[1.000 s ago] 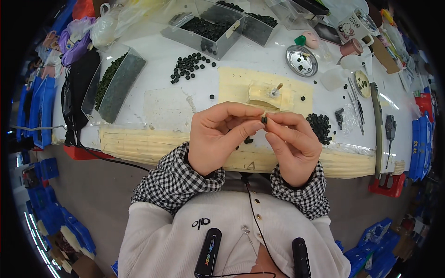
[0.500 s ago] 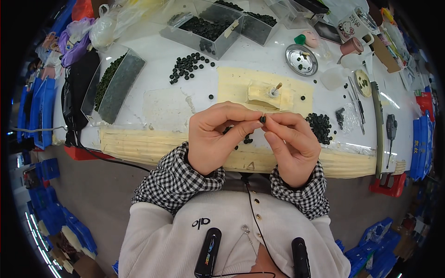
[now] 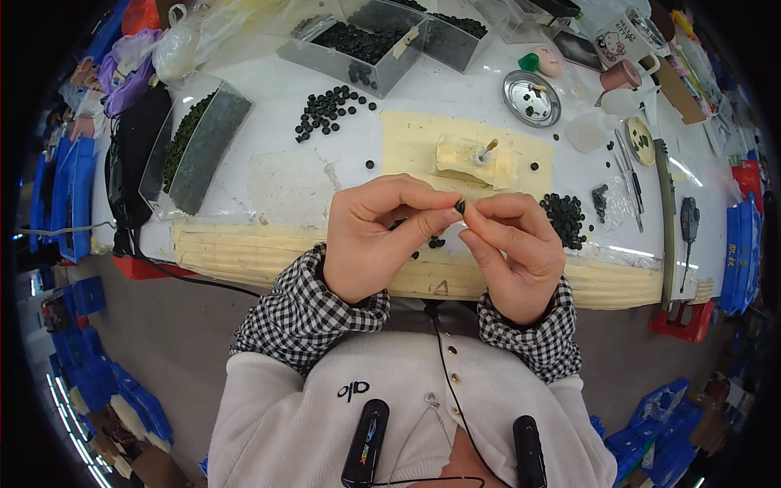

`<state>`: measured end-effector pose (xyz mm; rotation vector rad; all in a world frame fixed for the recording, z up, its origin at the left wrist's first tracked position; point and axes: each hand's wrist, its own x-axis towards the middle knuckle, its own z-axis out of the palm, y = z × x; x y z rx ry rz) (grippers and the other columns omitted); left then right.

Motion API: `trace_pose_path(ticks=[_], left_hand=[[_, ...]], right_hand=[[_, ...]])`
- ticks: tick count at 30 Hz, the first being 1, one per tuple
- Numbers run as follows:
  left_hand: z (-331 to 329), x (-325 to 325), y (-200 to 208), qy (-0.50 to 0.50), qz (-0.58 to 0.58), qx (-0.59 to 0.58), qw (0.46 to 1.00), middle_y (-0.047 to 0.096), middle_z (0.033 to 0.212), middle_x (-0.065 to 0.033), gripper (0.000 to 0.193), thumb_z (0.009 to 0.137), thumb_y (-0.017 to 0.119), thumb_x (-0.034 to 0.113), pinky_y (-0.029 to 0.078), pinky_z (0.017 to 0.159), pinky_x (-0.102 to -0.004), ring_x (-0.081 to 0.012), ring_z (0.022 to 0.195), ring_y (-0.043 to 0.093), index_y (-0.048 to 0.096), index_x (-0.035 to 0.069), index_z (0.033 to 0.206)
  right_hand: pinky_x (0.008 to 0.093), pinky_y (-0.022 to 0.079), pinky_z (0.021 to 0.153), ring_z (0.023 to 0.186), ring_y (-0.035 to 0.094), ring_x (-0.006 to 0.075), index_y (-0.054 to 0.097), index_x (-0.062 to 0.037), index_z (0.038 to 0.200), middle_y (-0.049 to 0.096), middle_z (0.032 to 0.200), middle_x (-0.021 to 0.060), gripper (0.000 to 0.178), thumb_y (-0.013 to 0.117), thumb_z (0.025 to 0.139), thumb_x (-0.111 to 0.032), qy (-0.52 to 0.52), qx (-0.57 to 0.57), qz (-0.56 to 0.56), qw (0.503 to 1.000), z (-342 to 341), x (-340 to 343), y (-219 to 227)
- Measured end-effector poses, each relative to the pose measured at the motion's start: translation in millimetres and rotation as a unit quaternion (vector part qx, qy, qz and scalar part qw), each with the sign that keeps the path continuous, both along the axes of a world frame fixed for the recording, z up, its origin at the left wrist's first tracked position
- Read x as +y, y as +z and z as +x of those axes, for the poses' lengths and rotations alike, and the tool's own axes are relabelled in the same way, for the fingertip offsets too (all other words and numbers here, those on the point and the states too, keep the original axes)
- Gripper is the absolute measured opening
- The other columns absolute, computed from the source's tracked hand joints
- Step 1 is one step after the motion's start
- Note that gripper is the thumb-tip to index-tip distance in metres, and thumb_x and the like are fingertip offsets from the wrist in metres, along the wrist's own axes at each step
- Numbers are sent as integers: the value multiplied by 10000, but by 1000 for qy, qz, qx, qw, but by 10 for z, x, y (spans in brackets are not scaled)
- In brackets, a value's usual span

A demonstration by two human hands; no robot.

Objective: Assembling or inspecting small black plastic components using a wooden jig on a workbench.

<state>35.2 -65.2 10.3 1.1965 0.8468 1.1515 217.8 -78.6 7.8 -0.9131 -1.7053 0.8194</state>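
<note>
My left hand [image 3: 381, 232] and my right hand [image 3: 519, 248] meet over the table's near edge. Between their fingertips they pinch a small round black piece [image 3: 460, 206], gripped from both sides. Its exact kind is too small to make out. Several like pieces lie on the table partly hidden behind my left hand. Just beyond my hands stands a yellowish block [image 3: 464, 159] with a short peg [image 3: 488, 151] on it. Beside my right hand spreads a pile of black pieces [image 3: 565, 220]. A looser group of them [image 3: 329, 110] lies farther off to the left.
Clear plastic bins [image 3: 358, 50] of black pieces stand at the back; another bin [image 3: 199, 150] holds green bits at left. At right are a round metal dish [image 3: 531, 99], tweezer-like tools [image 3: 630, 175], a mug [image 3: 620, 45] and a black handheld device [image 3: 689, 221]. A yellow padded strip [image 3: 236, 254] edges the table.
The small black piece has turned slightly between my fingertips. My left hand has shifted a little to the left; both hands keep their pinch.
</note>
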Motion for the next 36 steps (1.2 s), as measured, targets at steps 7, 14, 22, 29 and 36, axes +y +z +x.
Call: trace_pose_path(ticks=[7,14,22,29,36], left_hand=[[-9,5,1,5,36,10,999,670,941,-105,176,825,658,-58,513,761,-232,-125,855,632,674,-40,1000],[-22,2,-5,2,44,5,999,665,955,-116,184,825,653,-64,508,757,-231,-130,861,630,673,-41,1006],[-16,6,-18,6,57,11,998,667,955,-112,190,821,650,-75,504,749,-234,-130,857,629,673,-38,1006],[-12,14,-26,19,70,22,997,681,915,-105,183,812,651,-81,495,724,-227,-124,825,633,686,-24,982],[-23,31,-38,21,94,39,995,686,894,-107,187,807,650,-84,496,712,-229,-129,806,638,691,-16,976]], right_hand=[[230,509,712,845,621,158,686,-29,1082,608,1019,109,303,685,794,64,-4,20,-13,1000,-17,-5,-3],[237,505,712,861,617,164,685,-30,1087,612,1020,109,301,679,800,58,-4,18,-15,1000,-10,-5,3],[237,500,714,859,614,162,684,-32,1091,611,1024,108,301,678,803,55,-4,20,-18,1000,-5,-6,-2],[235,502,732,872,617,154,683,-32,1091,601,1046,107,298,675,807,58,7,24,-25,999,-11,-3,-3],[240,511,763,897,624,163,685,-30,1086,599,1059,112,288,676,810,53,11,21,-27,999,-12,4,-4]])
